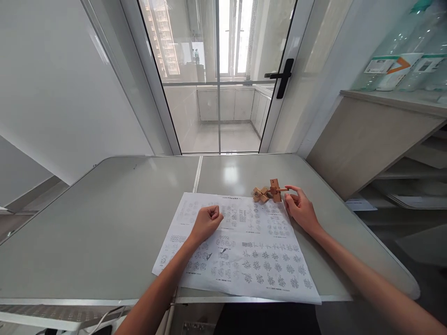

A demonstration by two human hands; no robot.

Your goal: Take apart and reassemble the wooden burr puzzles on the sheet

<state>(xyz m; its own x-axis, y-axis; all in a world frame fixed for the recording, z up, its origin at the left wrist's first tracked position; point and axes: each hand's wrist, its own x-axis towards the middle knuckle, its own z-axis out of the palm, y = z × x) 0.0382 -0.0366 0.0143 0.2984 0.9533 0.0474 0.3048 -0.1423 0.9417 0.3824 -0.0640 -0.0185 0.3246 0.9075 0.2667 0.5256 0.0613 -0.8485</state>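
A printed instruction sheet (230, 274) with rows of small line drawings lies on the table. My left hand (206, 222) rests on its upper part, curled into a fist with nothing showing in it. Beyond the sheet's top right edge sits a group of interlocking wooden puzzle pieces (261, 194). Beside it a taller wooden piece (274, 185) bears a mark on its end. From that one a thin wooden stick (282, 189) points toward my right hand (302, 209), whose fingers close on the stick's end. The fingertips' exact grip is small and hard to see.
The grey table (104, 223) has a pale seam and a metal edge. A glass door (223, 107) with a black handle (284, 79) stands behind it. At the right, a wooden shelf unit (370, 135) carries large clear bottles (398, 65).
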